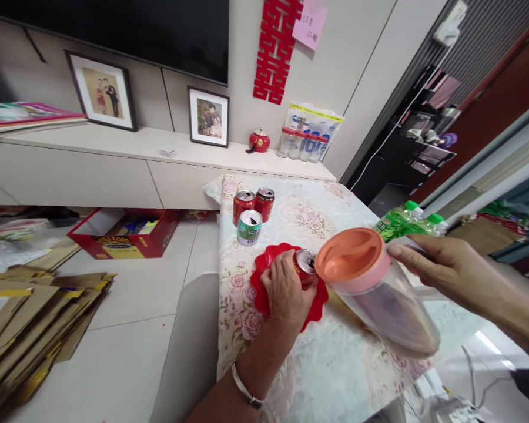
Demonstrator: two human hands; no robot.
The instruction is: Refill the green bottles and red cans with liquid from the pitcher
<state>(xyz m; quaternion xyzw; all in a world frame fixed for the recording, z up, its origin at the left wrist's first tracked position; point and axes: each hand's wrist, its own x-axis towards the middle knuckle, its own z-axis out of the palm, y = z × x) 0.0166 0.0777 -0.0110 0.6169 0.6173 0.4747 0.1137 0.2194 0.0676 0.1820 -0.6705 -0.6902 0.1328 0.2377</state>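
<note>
My left hand (286,285) is wrapped round a red drink can (304,264), its top opened, over a red scalloped plate (264,299). My right hand (436,264) grips the handle of a clear plastic pitcher (388,305) with an orange lid (350,258). The pitcher is tilted, its lid end close against the can's top; whether liquid flows is hidden. Beyond the plate stand a green and white can (249,229) and two red cans, one on the left (242,205) and one on the right (265,204), all opened.
A floral tablecloth (308,217) covers the table. Green bottles (399,218) stand near its right edge. Behind is a low cabinet (180,176) with framed photos and several lidded jars (300,145). On the floor at left are a red box (123,241) and flattened cardboard (35,329).
</note>
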